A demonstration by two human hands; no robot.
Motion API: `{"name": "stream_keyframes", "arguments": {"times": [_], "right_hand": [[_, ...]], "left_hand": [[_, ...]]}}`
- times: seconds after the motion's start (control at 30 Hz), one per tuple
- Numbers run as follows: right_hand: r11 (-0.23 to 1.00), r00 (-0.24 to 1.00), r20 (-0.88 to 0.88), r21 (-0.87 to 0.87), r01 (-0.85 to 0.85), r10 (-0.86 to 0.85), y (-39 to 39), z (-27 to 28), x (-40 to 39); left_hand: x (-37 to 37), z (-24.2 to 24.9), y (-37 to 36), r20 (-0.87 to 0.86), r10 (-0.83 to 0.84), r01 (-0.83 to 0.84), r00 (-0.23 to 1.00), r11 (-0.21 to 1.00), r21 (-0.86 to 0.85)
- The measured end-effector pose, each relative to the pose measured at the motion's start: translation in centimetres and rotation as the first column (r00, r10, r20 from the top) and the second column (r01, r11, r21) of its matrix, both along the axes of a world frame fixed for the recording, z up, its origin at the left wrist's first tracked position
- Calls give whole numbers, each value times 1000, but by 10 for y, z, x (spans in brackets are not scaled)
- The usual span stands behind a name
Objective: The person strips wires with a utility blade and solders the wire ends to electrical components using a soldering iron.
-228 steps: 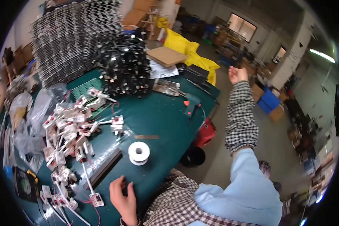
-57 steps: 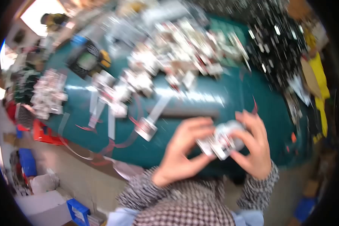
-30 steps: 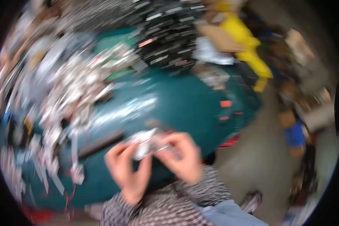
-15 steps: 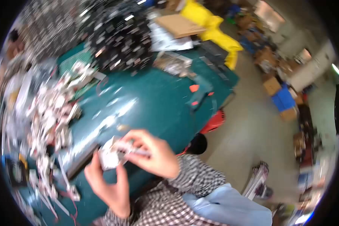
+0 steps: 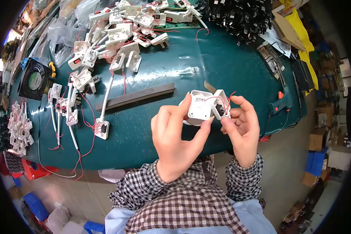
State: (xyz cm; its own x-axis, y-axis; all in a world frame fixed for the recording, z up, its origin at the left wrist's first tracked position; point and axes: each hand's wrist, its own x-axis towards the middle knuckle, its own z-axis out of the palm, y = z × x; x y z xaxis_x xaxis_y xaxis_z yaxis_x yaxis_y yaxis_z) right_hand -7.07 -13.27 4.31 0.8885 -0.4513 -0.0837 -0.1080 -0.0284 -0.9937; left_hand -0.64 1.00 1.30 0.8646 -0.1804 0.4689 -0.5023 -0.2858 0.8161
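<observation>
My left hand is closed on a white square plastic housing, gripping it between thumb and fingers above the table's front part. In my right hand is a smaller white plastic part with a black component inside and thin red wires coming out. The two white pieces touch or nearly touch at the housing's right side. Behind my left hand lies a dark metal bar. A small brownish strip lies just beyond the housing.
White plastic parts with red wires are heaped at the back left of the green table. A black fan stands at left. Black cables are piled at the back. A teal hot glue gun lies at right.
The view has swung left and levelled, and the blur is gone. Both hands still hold white parts; the part in my right hand now sits at the housing's right side, its red wires visible.
</observation>
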Motion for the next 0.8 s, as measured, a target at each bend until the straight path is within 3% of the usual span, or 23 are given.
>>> {"name": "stream_keyframes", "arguments": {"times": [0.37, 0.43, 0.5, 0.53, 0.6, 0.67, 0.7, 0.8], "right_hand": [[999, 999, -36, 50, -4, 6, -2, -5, 2], [999, 998, -49, -17, 31, -32, -2, -8, -3], [984, 998, 55, -179, 6, 4, -4, -28, -9], [986, 995, 98, -166, 33, -16, -2, -27, -11], [999, 997, -67, 25, -39, 41, -2, -24, -16], [998, 998, 21, 21, -55, 54, 2, -34, -19], [998, 998, 11, -14, -66, 66, 4, -33, -15], [993, 995, 10, -62, -100, 101, 1, -36, -16]], "left_hand": [[-4, 7, 2, -19, -6, 9, 1000, 986, 165], [-9, 7, 10, -37, -7, 15, 999, 976, 218], [-10, 3, 5, 3, -17, 16, 1000, 967, 255], [-12, 2, 6, 50, -18, 5, 999, 968, 249], [-14, 11, 3, 148, 6, -51, 989, 952, 300], [-13, 11, -2, 113, -158, 130, 981, 966, 222], [-3, -1, 8, 103, -265, 192, 959, 870, 454], [-5, 9, -2, 174, -224, 133, 959, 896, 423]]}}
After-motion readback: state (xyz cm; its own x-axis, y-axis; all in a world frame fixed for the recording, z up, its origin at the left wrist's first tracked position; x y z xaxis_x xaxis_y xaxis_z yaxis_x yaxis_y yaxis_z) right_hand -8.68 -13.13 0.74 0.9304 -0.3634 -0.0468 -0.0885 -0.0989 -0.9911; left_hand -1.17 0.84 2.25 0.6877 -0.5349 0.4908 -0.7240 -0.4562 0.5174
